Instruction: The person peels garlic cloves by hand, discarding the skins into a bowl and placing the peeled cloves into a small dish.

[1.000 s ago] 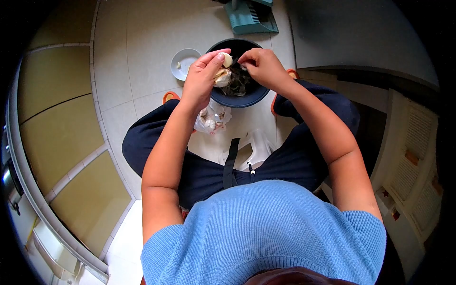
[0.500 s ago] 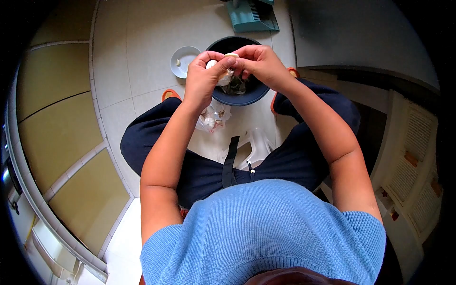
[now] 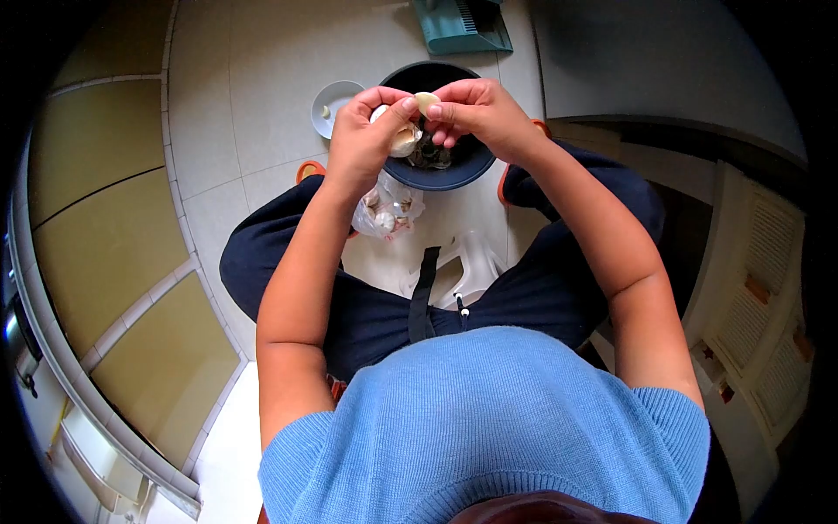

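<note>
Above a dark bin (image 3: 454,182), my left hand (image 3: 362,140) is closed round a partly broken garlic bulb (image 3: 402,141), its papery skin showing below the fingers. My right hand (image 3: 480,113) pinches a pale garlic clove (image 3: 427,102) between thumb and finger. The left fingertips reach the clove's left edge. Dark scraps and bits of skin (image 3: 429,155) lie inside the bin. Left of it, a white plate (image 3: 342,89) carries one small clove (image 3: 326,112). A clear plastic bag (image 3: 410,203) with garlic bulbs (image 3: 384,220) sits below my left hand.
A teal dustpan (image 3: 467,39) lies on the tiled floor (image 3: 262,87) beyond the bin. My knees are spread either side, feet in orange slippers (image 3: 310,169). A white plastic stool (image 3: 476,262) shows between my legs. Tan cabinet doors (image 3: 105,148) run along the left.
The clove between my fingertips has turned and shows a broader face. My left hand has tilted, so more of the garlic bulb shows. Both hands have shifted slightly.
</note>
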`<state>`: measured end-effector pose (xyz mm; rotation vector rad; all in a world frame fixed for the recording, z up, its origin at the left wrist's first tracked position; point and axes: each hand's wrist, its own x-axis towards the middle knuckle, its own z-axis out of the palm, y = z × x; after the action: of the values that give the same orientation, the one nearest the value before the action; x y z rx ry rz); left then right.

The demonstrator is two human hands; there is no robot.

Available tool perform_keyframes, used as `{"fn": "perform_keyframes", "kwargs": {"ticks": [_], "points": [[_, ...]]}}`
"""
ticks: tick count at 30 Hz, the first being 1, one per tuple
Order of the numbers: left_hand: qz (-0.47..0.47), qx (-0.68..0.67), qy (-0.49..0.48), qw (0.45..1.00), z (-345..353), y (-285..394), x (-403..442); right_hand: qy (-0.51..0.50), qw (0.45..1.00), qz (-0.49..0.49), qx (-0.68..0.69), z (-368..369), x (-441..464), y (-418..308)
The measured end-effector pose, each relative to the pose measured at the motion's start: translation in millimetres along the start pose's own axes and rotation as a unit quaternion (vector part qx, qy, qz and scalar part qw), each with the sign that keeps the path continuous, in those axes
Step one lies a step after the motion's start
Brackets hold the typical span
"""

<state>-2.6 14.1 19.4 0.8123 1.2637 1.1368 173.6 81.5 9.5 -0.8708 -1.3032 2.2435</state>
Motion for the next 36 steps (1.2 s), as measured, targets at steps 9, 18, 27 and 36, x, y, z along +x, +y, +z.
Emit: {"fn": "perform_keyframes", "kwargs": {"ticks": [9, 18, 27, 36], "points": [[0.009, -0.008, 0.016, 1.000, 3.7, 4.8, -1.8, 0.025, 0.998, -0.036, -0.048, 3.2, 0.6, -3.2], [-0.005, 0.071, 0.040, 0.997, 4.5, 0.2, -0.9, 0.032, 0.990, -0.040, -0.133, 7.2, -1.2, -2.9], [-0.028, 0.076, 0.018, 0.997, 1.2, 5.5, -1.4, 0.013, 0.991, -0.026, -0.134, 7.0, -0.8, -4.3], [-0.022, 0.068, 0.026, 0.997, -1.2, 4.0, -0.5, 0.020, 0.994, -0.018, -0.102, 8.6, -0.6, -6.1]]}}
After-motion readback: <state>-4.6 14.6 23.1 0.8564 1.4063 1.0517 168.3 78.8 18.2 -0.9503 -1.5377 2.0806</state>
